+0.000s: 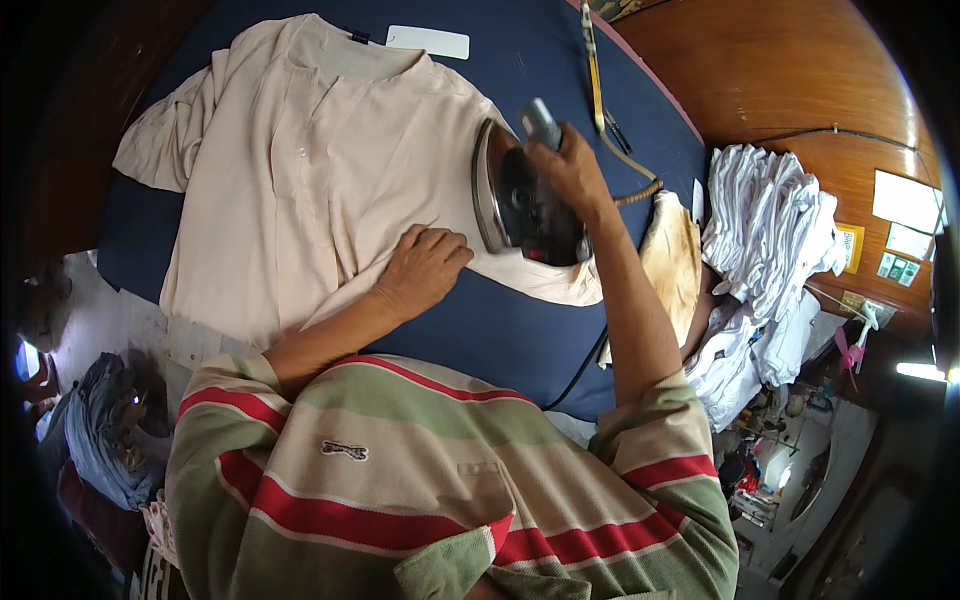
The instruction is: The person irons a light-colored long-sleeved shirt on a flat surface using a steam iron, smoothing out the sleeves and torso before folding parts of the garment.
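A light beige short-sleeved blouse (240, 200) lies spread on the dark blue covered table, its neckline away from me. My right hand (575, 175) is wrapped round the grey handle of a clothes iron (535, 205), over the sleeve on the right. The iron is smeared by motion, and its metal rim shows on the left side; whether its sole touches the cloth I cannot tell. My left hand (425, 265) rests palm down on the blouse's near part, left of the iron, with slightly bent fingers.
The dark blue table cover (490, 330) shows around the blouse. A white card (428, 42) lies by the neckline. A cord (597, 90) runs along the right side, near a brown-stained cloth (672, 255). White garments (765, 225) are piled at right; a bluish cloth heap (110, 430) lies lower left.
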### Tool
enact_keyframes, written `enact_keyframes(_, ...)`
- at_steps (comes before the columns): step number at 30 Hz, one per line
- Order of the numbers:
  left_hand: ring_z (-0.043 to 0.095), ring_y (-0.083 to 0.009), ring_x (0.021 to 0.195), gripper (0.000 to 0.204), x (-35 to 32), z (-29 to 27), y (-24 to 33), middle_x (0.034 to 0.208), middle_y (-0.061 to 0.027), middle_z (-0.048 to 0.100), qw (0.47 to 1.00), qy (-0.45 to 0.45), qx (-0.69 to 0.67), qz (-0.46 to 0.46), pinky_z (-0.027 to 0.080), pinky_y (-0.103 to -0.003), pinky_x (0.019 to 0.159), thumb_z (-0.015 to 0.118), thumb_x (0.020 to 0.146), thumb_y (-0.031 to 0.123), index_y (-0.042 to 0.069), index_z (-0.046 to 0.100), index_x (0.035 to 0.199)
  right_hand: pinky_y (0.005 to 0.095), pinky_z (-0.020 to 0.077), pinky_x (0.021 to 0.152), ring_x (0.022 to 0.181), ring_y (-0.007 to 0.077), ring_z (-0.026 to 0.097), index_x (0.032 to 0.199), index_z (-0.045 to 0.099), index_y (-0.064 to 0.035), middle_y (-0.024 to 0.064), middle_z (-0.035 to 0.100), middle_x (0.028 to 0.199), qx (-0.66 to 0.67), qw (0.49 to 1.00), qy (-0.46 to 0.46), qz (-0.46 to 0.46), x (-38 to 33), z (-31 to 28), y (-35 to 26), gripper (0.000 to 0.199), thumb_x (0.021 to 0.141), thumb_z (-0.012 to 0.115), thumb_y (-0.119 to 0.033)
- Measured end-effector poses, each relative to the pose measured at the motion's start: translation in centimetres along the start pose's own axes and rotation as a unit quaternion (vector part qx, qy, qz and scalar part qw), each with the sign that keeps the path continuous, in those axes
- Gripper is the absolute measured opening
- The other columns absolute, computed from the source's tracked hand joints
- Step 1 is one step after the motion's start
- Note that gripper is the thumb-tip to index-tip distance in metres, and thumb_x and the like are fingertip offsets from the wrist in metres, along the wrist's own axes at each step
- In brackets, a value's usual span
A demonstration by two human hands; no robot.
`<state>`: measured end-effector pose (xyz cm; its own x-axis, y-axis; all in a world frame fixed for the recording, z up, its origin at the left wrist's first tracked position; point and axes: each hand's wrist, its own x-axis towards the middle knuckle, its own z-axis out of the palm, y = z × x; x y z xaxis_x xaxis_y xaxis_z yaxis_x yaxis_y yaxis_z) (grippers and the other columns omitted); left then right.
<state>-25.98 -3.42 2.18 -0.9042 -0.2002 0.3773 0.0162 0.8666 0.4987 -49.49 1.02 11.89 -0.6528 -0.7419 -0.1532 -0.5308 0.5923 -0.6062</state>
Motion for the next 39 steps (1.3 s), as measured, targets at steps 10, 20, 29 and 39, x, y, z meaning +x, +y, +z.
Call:
enact_keyframes(10,0.052,-0.0215,0.093,0.016,-1.3,-0.9,-0.7,0.093,-0.0041,0.055,0.996,0.011,-0.041,-0.084,0.039,-0.037,0.082,0.061,0.073,0.009,0.009,0.057,0.088,0.0348,0.0458,0.072,0.078,0.0246,0.059,0.098,0.052,0.0060,0.0184,0.060,0.081,0.046,0.997,-0.066,0.014,-1.2,0.1,-1.8,0.047,0.071,0.065,-0.030)
enact_keyframes(20,0.053,-0.0271,0.090,0.030,-1.3,-0.9,-0.7,0.089,-0.0070,0.055,0.989,0.028,-0.076,-0.127,0.040,-0.039,0.079,0.065,0.067,0.007,0.008,0.048,0.092,0.0358,0.0468,0.073,0.079,0.0281,0.062,0.102,0.048,0.0080,0.0224,0.061,0.082,0.057,0.996,-0.006,0.068,-7.6,0.4,-0.6,0.044,0.076,0.063,-0.024)
enact_keyframes(29,0.056,-0.0277,0.088,0.031,-1.0,-0.5,-1.7,0.089,-0.0102,0.055,0.967,0.090,-0.191,-0.146,0.044,-0.038,0.078,0.057,0.067,-0.001,0.006,0.046,0.094,0.0421,0.0464,0.074,0.080,0.0401,0.062,0.107,0.047,0.0056,0.0297,0.060,0.081,0.019,0.992,-0.119,0.034,-12.5,1.6,-2.5,0.049,0.074,0.063,-0.026)
enact_keyframes(39,0.049,-0.0207,0.101,0.031,-0.8,-0.8,0.3,0.102,-0.0023,0.053,0.995,-0.023,0.012,-0.100,0.037,-0.037,0.093,0.065,0.072,0.021,0.009,0.057,0.099,0.0277,0.0465,0.059,0.066,0.0131,0.057,0.113,0.049,0.0023,0.0088,0.059,0.083,0.058,0.985,0.004,0.162,-21.2,-7.6,3.4,0.048,0.075,0.067,-0.020)
